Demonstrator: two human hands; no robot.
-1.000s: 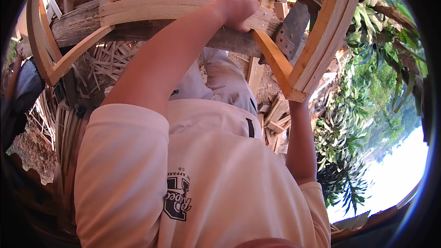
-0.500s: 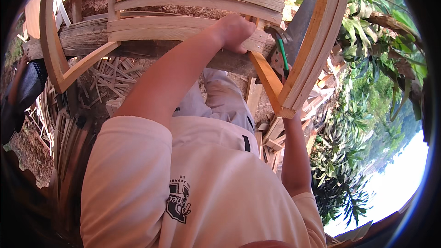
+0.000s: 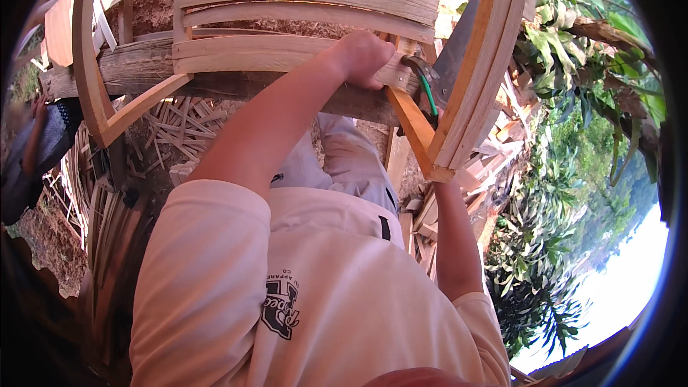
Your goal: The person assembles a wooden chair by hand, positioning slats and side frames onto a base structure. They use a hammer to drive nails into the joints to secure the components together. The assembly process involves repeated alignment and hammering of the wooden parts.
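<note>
My left hand (image 3: pixel 364 59) is closed at the right end of the lowest wooden slat (image 3: pixel 251 52) of a slatted chair-like frame. Whatever its fingers pinch is hidden from view. A hammer (image 3: pixel 424 84) with a dark claw head and green on its handle is in my right hand (image 3: pixel 438 114), which the frame's upright post (image 3: pixel 476 72) mostly covers. The hammer head is just right of my left hand, by the slat's end. Below it, an orange-toned wooden rail (image 3: pixel 412 125) slopes to the post's corner.
Behind the post, a handsaw's grey blade (image 3: pixel 459 46) shows. A weathered beam (image 3: pixel 136 63) runs under the frame. Wood offcuts (image 3: pixel 183 125) litter the ground, and a bent wooden arm (image 3: pixel 87 64) stands at left. Leafy plants (image 3: pixel 545 236) grow on the right. Part of another person (image 3: pixel 43 143) appears far left.
The hammer head has come down and left, nearer my left hand. My left hand stays at the slat's end. The whole view has shifted slightly.
</note>
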